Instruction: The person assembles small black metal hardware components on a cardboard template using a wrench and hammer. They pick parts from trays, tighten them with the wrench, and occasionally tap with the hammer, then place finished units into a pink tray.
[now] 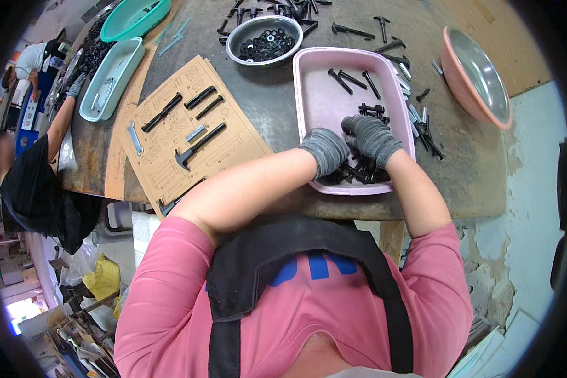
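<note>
Both of my hands wear grey knit gloves and work inside a pink plastic basin (pixel 305 69). My left hand (pixel 326 153) is closed at the basin's near left side, its fingertips turned inward and hidden. Curled downward beside it is my right hand (pixel 373 138), over a pile of black bolts (pixel 362 171); what its fingers grip is hidden. More black bolts (pixel 375 111) show just beyond the right knuckles. Farther up the basin floor lie a few separate long black bolts (pixel 340 82).
Left of the basin, a brown printed sheet (pixel 233 135) carries black bolts, a T-shaped piece (pixel 198 148) and a wrench (pixel 135 138). A metal bowl (pixel 233 47) holds black nuts. An orange-rimmed bowl (pixel 450 63) stands right. A co-worker (pixel 38 176) reaches toward parts at far left.
</note>
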Demonstrator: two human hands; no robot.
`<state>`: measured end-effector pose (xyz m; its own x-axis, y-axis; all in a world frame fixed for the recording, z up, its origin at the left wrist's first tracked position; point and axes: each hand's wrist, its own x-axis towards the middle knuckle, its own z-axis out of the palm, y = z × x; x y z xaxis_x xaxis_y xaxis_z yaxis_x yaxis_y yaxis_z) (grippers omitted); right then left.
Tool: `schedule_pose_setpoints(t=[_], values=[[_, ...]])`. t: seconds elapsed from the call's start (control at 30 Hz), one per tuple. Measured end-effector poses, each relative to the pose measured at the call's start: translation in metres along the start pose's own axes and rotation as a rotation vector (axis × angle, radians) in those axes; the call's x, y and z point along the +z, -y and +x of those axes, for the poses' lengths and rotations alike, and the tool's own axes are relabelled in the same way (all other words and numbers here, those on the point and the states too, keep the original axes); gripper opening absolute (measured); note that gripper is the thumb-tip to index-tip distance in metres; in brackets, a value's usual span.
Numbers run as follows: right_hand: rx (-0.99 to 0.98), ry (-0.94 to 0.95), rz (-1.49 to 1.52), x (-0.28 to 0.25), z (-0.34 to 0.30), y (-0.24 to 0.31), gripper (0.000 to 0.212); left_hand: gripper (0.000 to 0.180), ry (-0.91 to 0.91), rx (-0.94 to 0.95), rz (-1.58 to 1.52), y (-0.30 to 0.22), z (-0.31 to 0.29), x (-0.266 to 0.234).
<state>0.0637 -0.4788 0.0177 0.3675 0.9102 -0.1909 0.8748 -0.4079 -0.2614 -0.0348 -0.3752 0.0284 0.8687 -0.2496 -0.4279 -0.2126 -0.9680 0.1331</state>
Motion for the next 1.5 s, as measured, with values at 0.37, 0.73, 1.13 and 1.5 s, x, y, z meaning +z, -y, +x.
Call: schedule_pose_setpoints(t=[0.37, 0.73, 1.13, 1.5], values=[[0.128, -0.174, 0.202, -0.017, -0.005, -0.014, 0.02, 0.016, -0.21, 0.018, -0.021, -0.001, -0.009, 0.002], [0.122, 0.149, -0.331, 0.003, 0.012, 0.019, 0.019, 0.014, -0.562, -0.054, 0.026, 0.078, -0.087, 0.003], [0.137, 0.283, -0.422, 0.015, 0.011, 0.017, 0.019, 0.022, -0.123, -0.544, 0.247, 0.231, -0.217, 0.053], [0.077, -0.022, 0.028, -0.03, 0.033, 0.008, 0.022, 0.017, -0.689, -0.857, -0.489, 0.232, -0.224, 0.099]])
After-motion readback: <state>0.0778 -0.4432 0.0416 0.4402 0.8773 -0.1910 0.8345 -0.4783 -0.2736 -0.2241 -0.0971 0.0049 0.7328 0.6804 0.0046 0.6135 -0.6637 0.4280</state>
